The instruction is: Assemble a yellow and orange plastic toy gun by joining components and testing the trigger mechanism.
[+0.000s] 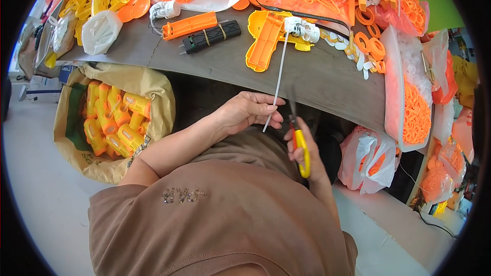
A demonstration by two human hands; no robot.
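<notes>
A thin white tube (280,74) is pinched between the thumb and fingers of my left hand (254,111), in front of the table edge. Its upper end reaches the white motor unit (303,29), which lies on a yellow and orange plastic half shell (263,41). Wrapped round the yellow and red handles of a pair of scissors (303,154) is my right hand (313,149). The scissor blades point up, slightly blurred, just right of the tube and apart from it. A black battery-box-like part (210,37) with rubber bands lies beside an orange tray-shaped part (190,25).
Orange parts and rings (377,48) crowd the table's (340,84) back and right. A clear bin (393,92) stands at the right end. At the lower left, a sack (162,97) holds several yellow-orange assembled shells. A white plastic bag (365,161) hangs below the right edge.
</notes>
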